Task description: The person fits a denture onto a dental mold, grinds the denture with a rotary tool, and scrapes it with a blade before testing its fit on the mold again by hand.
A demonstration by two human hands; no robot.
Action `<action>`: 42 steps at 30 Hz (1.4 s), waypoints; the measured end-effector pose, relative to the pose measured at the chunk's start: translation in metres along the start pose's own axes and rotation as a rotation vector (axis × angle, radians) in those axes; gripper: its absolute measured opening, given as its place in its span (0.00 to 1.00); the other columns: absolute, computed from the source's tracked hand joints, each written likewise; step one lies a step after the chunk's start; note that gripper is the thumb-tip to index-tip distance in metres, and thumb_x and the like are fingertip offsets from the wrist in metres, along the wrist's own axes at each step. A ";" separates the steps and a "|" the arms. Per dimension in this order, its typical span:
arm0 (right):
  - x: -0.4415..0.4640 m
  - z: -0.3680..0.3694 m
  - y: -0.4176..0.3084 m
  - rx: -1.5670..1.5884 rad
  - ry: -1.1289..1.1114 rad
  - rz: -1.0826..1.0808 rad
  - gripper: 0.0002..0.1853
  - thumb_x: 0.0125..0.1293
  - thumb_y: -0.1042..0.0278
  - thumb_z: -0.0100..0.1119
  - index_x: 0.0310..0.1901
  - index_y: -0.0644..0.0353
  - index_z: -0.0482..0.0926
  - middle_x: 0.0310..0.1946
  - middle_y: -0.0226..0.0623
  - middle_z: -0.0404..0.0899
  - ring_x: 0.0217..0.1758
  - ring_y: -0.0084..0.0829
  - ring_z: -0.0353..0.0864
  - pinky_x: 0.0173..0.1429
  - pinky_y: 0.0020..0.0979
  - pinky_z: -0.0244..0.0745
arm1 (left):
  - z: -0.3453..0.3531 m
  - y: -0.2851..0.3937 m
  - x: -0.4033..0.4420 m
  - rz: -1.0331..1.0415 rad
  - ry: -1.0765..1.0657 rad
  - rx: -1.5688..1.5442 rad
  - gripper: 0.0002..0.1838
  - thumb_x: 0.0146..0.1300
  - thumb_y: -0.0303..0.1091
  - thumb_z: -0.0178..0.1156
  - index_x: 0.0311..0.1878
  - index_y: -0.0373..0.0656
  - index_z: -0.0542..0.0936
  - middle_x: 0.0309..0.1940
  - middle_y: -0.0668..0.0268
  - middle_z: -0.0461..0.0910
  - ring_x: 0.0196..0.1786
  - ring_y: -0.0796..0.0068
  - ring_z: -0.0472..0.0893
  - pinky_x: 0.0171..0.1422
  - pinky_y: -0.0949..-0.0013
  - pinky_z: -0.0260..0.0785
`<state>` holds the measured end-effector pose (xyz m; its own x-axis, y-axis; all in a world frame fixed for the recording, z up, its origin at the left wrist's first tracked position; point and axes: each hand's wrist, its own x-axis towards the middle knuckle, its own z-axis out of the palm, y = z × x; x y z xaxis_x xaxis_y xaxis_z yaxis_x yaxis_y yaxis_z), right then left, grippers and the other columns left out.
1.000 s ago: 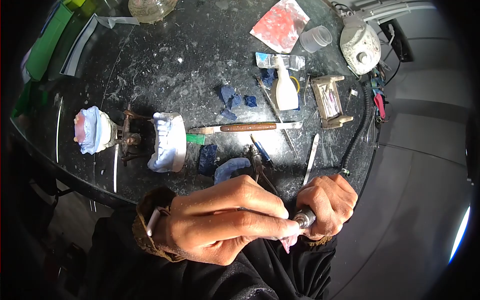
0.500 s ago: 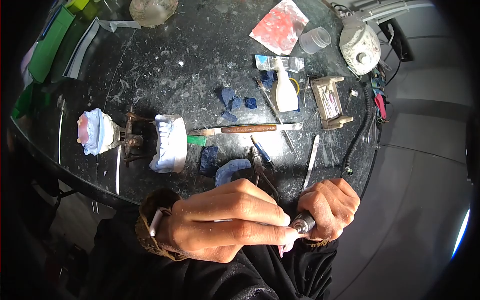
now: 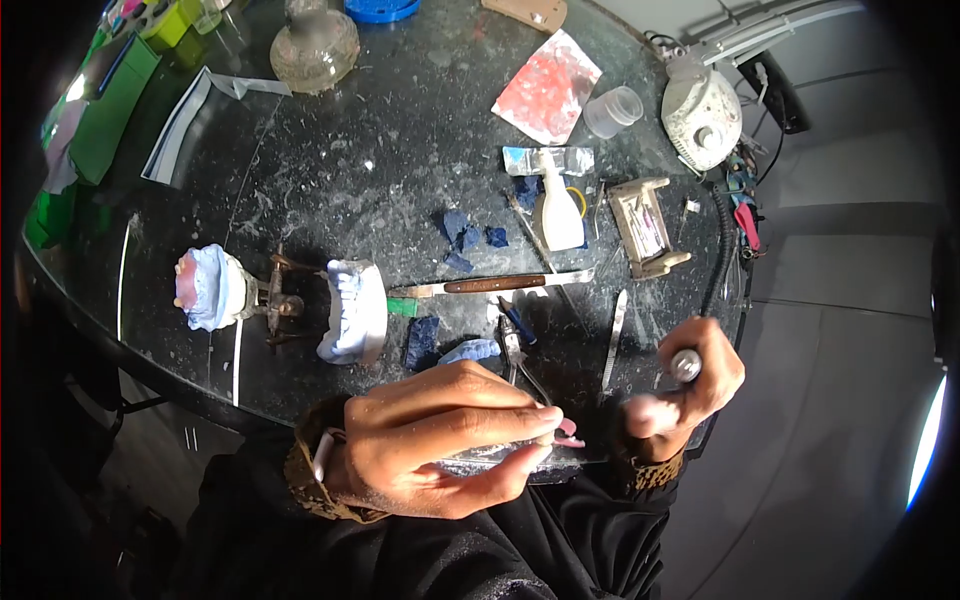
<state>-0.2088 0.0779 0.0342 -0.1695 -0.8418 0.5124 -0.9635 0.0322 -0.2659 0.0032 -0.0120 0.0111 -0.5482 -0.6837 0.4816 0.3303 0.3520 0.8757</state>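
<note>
Pinched between the thumb and fingers of my left hand (image 3: 450,435) is a small pink denture piece (image 3: 568,436), mostly hidden by the fingertips. My right hand (image 3: 700,385) wraps round a rotary handpiece (image 3: 686,365), whose round metal end shows; the thumb is smeared by motion. The two hands are well apart. Beyond my left fingers lie a pair of pliers (image 3: 512,345) and a light-blue arch-shaped piece (image 3: 470,351). To the left, a hinged metal articulator (image 3: 283,303) joins a white-and-blue tooth model (image 3: 355,312) and a blue model with pink gum and teeth (image 3: 207,287).
A wooden-handled knife (image 3: 510,284), a white bottle (image 3: 562,215), a tool rest (image 3: 645,228) and a metal file-like strip (image 3: 615,340) lie on the dark bench (image 3: 330,180). At the right, a black cord (image 3: 722,250) runs below a white machine (image 3: 702,120). A glass burner (image 3: 315,55) stands behind.
My right hand has moved right and up with the handpiece, away from the denture piece. The left hand's fingers have spread slightly, still pinching it. The view has tilted farther up the bench.
</note>
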 end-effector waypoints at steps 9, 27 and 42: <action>0.011 0.003 0.003 0.362 0.349 0.302 0.17 0.58 0.66 0.49 0.45 0.68 0.62 0.23 0.37 0.69 0.23 0.20 0.63 0.28 0.23 0.61 | -0.001 0.000 -0.002 0.006 -0.007 -0.009 0.12 0.44 0.21 0.69 0.34 0.31 0.81 0.28 0.55 0.80 0.32 0.68 0.83 0.35 0.71 0.79; 0.049 0.050 0.060 -0.359 -0.131 0.148 0.16 0.57 0.74 0.56 0.47 0.59 0.68 0.34 0.42 0.72 0.38 0.41 0.77 0.36 0.39 0.72 | 0.002 0.001 -0.010 -0.023 0.108 -0.006 0.12 0.44 0.15 0.67 0.36 0.28 0.79 0.34 0.52 0.81 0.37 0.66 0.83 0.39 0.72 0.77; -0.001 0.008 -0.025 0.820 -0.251 -0.220 0.13 0.50 0.77 0.66 0.40 0.64 0.82 0.37 0.38 0.80 0.36 0.34 0.81 0.38 0.30 0.77 | 0.006 0.006 -0.009 -0.044 -0.064 0.214 0.15 0.43 0.19 0.71 0.37 0.33 0.80 0.33 0.59 0.80 0.35 0.70 0.83 0.36 0.73 0.76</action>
<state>-0.1829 0.0738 0.0332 0.1453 -0.8802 0.4518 -0.5005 -0.4593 -0.7339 0.0050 0.0002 0.0122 -0.6084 -0.6620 0.4377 0.1384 0.4546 0.8799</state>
